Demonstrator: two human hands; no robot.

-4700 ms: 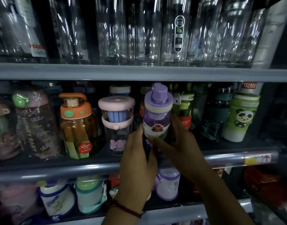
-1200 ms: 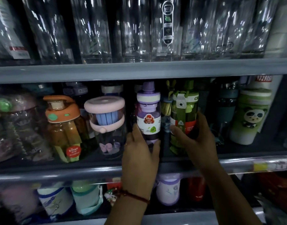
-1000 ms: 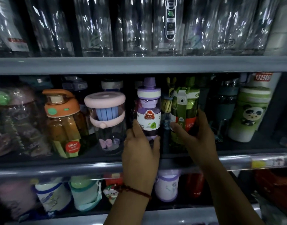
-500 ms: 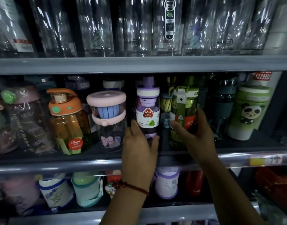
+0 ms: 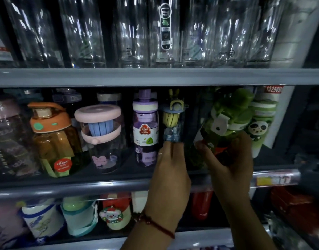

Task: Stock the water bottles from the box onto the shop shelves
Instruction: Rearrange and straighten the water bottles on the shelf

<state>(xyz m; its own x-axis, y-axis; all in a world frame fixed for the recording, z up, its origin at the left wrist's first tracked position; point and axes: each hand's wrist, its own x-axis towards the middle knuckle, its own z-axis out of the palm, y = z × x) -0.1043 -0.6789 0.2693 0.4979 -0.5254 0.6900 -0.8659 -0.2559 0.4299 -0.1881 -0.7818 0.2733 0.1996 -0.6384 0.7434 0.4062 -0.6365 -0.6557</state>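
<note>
Glossy clear plastic bottles (image 5: 129, 33), smooth matt metal shelf (image 5: 155, 77) (purple bottle (image 5: 145, 127) translucent plastic)

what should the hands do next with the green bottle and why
Probably set the green bottle down upright in the gap between the yellow-lidded bottle and the panda cup. The right hand grips it tilted, apparently lifted off the middle shelf, while the left hand touches the yellow-lidded bottle's base, seemingly steadying it beside the purple bottle.

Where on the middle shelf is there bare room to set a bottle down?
A dark gap lies between the purple bottle and the panda cup, in front of the yellow-lidded bottle; the right hand holds the green bottle tilted above it. Leftward it is packed.
</note>
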